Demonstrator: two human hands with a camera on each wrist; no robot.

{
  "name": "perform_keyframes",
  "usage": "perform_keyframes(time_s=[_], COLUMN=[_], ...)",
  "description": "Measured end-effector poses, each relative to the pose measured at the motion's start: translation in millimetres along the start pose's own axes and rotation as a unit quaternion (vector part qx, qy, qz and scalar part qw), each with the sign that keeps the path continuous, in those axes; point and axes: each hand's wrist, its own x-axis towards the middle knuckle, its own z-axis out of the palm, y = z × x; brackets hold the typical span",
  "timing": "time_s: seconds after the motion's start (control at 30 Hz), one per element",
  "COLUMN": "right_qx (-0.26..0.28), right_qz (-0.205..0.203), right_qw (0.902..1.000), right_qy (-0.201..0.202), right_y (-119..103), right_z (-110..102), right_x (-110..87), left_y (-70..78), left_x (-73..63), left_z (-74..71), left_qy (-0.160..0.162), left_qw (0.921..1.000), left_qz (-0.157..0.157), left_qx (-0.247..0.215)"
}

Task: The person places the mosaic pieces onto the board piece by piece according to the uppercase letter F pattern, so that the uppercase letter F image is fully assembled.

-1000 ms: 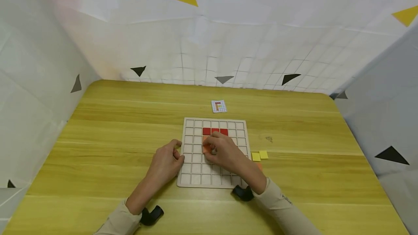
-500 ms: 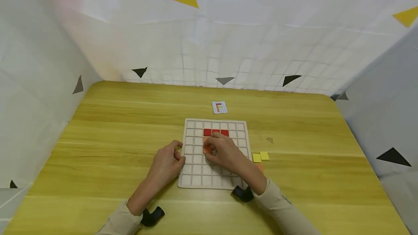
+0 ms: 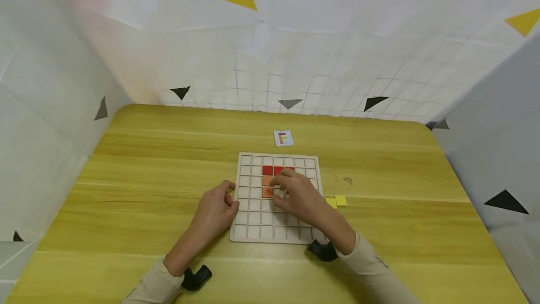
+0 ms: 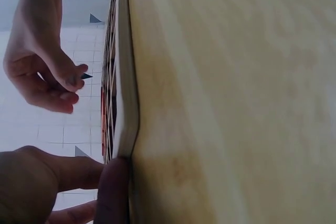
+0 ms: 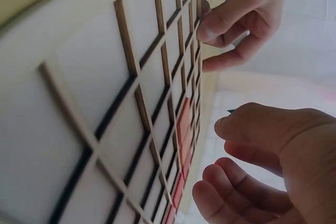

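A square wooden grid board [image 3: 253, 231] lies on the table. Three red tiles [image 3: 267, 170] sit in a row in its second line of cells, the rightmost partly covered by fingers. Beneath the left red tile, two orange tiles [image 3: 267, 192] fill cells of the same column. My right hand [image 3: 300, 196] hovers just right of them with bent, parted fingers; the right wrist view shows nothing between thumb and fingers. At the board's left edge, my left hand [image 3: 213, 208] rests its thumb [image 4: 112, 190] and a finger against the rim.
Two yellow tiles [image 3: 341, 200] lie on the table just right of the board, one partly behind the right forearm. Beyond the board's far edge is a small printed card [image 3: 283, 138] with a coloured grid pattern. White sheets [image 3: 270, 60] surround the table.
My right hand has released the lower orange tile, now flat in its cell, and shifted slightly right and up. The loose orange tile right of the board is now hidden by my forearm.
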Motion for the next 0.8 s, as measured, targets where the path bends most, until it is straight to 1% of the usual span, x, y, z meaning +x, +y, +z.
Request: perform_keyframes(time_s=[0.17,0.33,0.6,0.8], right_qx=[-0.017,-0.038,-0.049,-0.051], right_qz=[-0.009,-0.007,0.019,0.037], right_qw=[0.9997,0.9987,0.9975,0.9968], right_qy=[0.017,0.034,0.046,0.048], right_y=[2,9,19,24], right_z=[-11,-21,-36,-40], right_x=[-11.3,-23.8,-45.5,-59.4], left_y=[0.3,0.4,-0.4,-0.9], left_x=[0.3,-0.2,0.5,0.3], left_z=[-0.2,-0.2,-0.3,-0.4], left_qy=[-0.001,-0.001,0.000,0.000], left_qw=[1.0000,1.0000,1.0000,1.0000], left_qz=[-0.003,-0.003,0.001,0.003], left_qx=[-0.002,-0.001,0.000,-0.003])
